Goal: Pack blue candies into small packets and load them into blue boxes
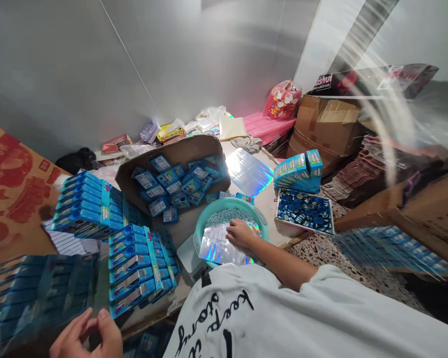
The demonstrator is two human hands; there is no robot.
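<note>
A turquoise basin (198, 224) holds many small pale blue pellets (227, 215). Across its near half lies a shiny silver sheet (218, 246) with rainbow glints. My right hand (242, 233) is over the basin, touching the sheet close to the pellets; its fingers are bent and pressed together, and whatever is in them is hidden. At the lower left, my left hand (86, 338) shows curled fingers with the thumb apart and nothing visible between them; the frame's bottom edge cuts it off. Beside it are stacked blue packs (134, 263), with another blurred blue stack (30, 298) to its left.
Behind the basin, a cardboard carton (224, 149) holds many small blue boxes (168, 176). To the right stand a tray of blue-and-silver caps (305, 211) and upright blue cartons (296, 171). A second holographic sheet (248, 169) lies at the back. Large brown boxes (321, 119) line the right side.
</note>
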